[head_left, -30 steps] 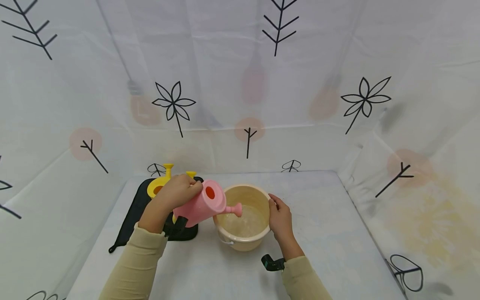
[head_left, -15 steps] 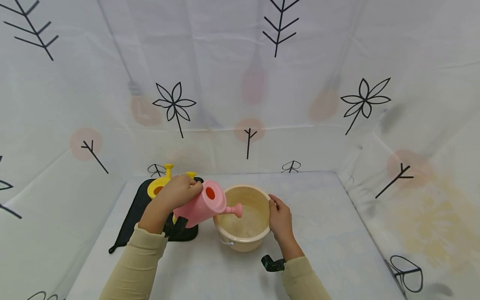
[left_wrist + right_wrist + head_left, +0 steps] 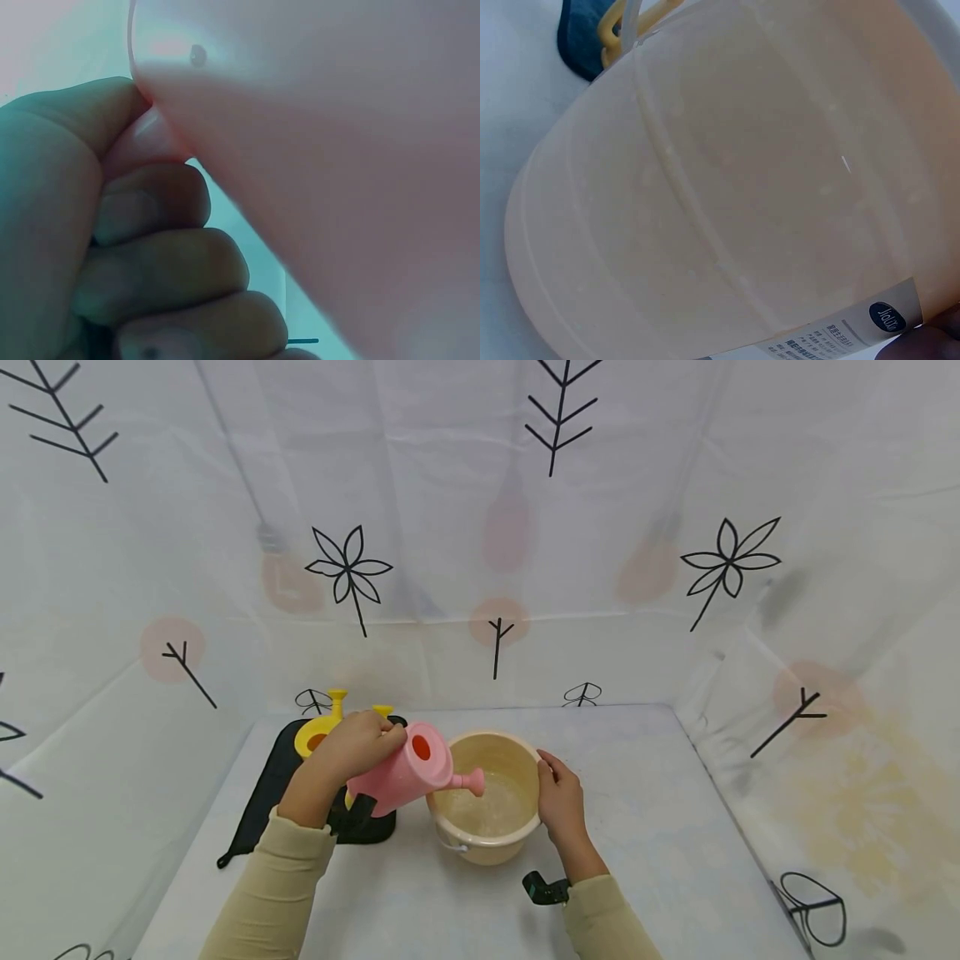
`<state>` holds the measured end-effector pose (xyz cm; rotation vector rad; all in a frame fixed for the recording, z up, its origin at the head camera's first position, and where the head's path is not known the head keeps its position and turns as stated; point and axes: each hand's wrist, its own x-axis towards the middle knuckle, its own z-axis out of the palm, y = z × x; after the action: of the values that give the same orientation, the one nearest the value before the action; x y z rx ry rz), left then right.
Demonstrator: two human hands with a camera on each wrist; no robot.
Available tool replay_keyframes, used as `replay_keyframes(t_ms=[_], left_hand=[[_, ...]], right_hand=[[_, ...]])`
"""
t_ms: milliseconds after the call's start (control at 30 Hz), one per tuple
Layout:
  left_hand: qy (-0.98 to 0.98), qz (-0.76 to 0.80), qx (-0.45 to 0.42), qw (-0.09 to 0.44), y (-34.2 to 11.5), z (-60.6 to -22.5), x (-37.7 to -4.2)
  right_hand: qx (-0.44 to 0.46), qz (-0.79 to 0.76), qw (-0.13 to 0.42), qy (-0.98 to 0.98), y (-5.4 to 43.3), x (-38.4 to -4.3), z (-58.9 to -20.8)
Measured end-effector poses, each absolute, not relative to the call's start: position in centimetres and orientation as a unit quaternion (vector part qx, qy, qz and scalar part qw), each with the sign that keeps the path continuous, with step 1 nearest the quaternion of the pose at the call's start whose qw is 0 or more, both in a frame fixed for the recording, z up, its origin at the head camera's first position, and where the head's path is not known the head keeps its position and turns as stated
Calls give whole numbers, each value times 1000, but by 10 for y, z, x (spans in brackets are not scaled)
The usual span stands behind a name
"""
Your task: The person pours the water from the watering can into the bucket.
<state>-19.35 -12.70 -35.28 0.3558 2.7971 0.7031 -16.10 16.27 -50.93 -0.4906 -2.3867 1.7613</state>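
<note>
In the head view, a pink watering can [image 3: 401,777] hangs tilted, its spout reaching over the left rim of a cream bucket [image 3: 517,764]. My left hand [image 3: 341,760] grips the can; its fingers [image 3: 172,262] are curled round the handle in the left wrist view. The bucket stands on the table, with what looks like shallow water inside. At the bucket's right rim, my right hand [image 3: 561,797] holds on, thumb and fingers either side. The right wrist view is mostly filled by the bucket's wall [image 3: 727,172], with one fingertip at its lower right.
A black mat [image 3: 262,810] lies left of the bucket. On it stands a yellow watering can [image 3: 318,727], partly hidden by my left hand; a second yellow spout top [image 3: 382,710] shows behind. White printed cloth [image 3: 450,568] hangs around the white table [image 3: 637,860].
</note>
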Motion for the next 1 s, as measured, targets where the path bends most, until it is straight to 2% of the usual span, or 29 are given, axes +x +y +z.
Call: replay_keyframes(t_ms=[1000], left_hand=[[955,238,126,124,-122,-349,-194]], right_hand=[[-162,585,70,-791,162,-161,-508]])
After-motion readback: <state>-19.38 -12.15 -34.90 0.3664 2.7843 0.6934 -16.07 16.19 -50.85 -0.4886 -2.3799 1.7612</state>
